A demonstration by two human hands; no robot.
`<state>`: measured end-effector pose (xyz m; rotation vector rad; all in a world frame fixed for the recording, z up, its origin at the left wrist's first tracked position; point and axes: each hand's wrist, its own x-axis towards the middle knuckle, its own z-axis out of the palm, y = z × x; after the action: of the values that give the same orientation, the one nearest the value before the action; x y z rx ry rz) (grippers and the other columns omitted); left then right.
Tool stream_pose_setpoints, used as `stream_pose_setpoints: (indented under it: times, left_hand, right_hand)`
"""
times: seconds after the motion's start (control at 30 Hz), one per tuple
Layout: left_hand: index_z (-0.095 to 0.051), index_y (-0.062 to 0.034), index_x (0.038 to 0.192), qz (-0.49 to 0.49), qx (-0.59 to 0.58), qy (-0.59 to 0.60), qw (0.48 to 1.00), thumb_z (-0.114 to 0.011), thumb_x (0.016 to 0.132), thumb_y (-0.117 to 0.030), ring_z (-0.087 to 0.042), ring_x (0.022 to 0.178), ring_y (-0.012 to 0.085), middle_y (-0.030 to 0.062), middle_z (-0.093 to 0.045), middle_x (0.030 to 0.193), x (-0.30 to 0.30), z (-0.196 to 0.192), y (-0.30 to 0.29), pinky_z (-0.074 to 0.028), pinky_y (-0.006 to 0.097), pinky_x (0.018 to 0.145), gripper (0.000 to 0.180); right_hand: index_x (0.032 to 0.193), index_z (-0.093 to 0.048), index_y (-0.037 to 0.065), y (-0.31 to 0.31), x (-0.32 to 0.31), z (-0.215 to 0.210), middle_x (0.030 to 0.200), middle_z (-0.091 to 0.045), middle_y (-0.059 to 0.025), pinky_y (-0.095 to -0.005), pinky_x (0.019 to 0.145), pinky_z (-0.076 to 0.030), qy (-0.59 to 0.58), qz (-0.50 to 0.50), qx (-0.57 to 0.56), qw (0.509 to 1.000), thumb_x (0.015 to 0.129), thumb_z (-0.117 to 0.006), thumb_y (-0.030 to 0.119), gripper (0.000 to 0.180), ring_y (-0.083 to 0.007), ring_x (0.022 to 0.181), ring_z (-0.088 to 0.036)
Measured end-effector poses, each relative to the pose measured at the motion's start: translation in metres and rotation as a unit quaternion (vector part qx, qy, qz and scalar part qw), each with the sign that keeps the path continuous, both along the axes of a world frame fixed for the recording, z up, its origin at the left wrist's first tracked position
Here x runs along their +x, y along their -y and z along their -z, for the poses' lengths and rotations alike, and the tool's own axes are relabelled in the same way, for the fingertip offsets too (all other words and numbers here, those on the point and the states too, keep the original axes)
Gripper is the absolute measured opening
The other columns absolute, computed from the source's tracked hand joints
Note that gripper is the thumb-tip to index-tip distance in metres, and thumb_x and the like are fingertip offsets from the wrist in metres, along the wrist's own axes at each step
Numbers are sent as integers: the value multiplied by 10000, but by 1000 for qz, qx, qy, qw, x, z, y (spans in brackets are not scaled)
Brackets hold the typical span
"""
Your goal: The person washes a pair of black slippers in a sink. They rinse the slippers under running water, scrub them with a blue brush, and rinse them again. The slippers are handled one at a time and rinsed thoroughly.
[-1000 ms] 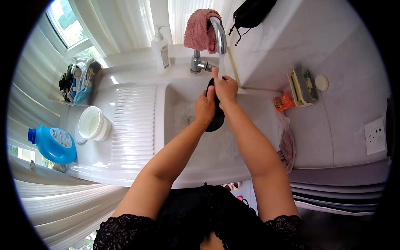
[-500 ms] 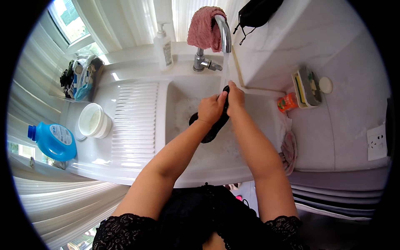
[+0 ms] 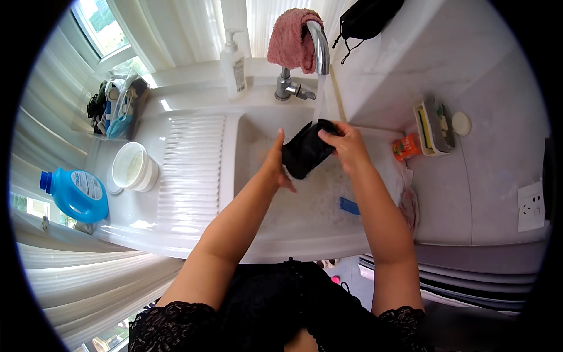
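Observation:
A wet black cloth (image 3: 305, 151) hangs over the white sink (image 3: 246, 146), right under the stream of water from the chrome tap (image 3: 316, 41). My right hand (image 3: 346, 144) grips its upper right end. My left hand (image 3: 274, 167) presses against its lower left side, fingers partly spread. Soapy water lies in the basin below.
A pink towel (image 3: 290, 38) drapes over the tap, a white pump bottle (image 3: 233, 61) beside it. On the drainboard stand a white cup (image 3: 134, 166) and a blue detergent bottle (image 3: 76, 192). An orange container (image 3: 406, 146) and a sponge holder (image 3: 434, 124) sit right. A blue item (image 3: 349, 206) lies in the sink.
The black cloth has gone from hanging long and narrow to being bunched wider under the tap. My left hand has shifted from its top to its lower left side.

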<state>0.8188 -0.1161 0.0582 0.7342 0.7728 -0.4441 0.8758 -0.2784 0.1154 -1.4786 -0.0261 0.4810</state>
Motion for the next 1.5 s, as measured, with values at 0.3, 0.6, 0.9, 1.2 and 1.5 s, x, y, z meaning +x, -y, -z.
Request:
stream_pose_setpoints:
  times: [0.3,0.6,0.9,1.2,1.5]
  left_hand:
    - [-475,-11,1209,6,-40,64,997,-390,834,-60,-556,1058,399,225,-558,1127,1,50,7,-463,643,817,388]
    - [-589,-36,971,50,240,75,967,-459,786,-75,-529,745,206,87,-562,859,-8,45,-13,-426,348,583,230]
    - [-601,50,1021,-121,172,150,966,-660,759,-506,-610,822,243,156,-637,925,0,-9,2,-480,352,719,617]
    - [-623,59,930,-86,349,139,923,-668,828,-390,-540,696,155,94,-595,798,20,29,18,-463,312,612,463]
    - [-587,-9,733,11,662,364,656,-614,688,-149,-562,618,357,183,-597,725,40,40,21,-447,420,580,150]
  right_hand:
    - [1161,-585,0,34,-8,53,1007,-639,-64,-274,829,-458,-31,-85,-34,995,778,-689,80,405,-141,908,-591]
    - [1219,-542,18,-24,-9,109,1027,-597,-52,-247,833,-403,-53,28,110,992,818,-613,309,500,-150,917,-541]
    - [787,-620,-5,-58,-2,88,745,-636,-115,-331,697,-469,26,284,-129,950,801,-663,464,471,-208,733,-616]
    - [836,-639,-67,-71,-37,95,758,-634,-146,-352,706,-457,8,265,-30,964,860,-578,364,436,-216,740,-584]
    - [735,-597,-102,-62,-24,86,683,-589,-108,-342,614,-442,-7,296,89,951,832,-500,153,289,-175,627,-515]
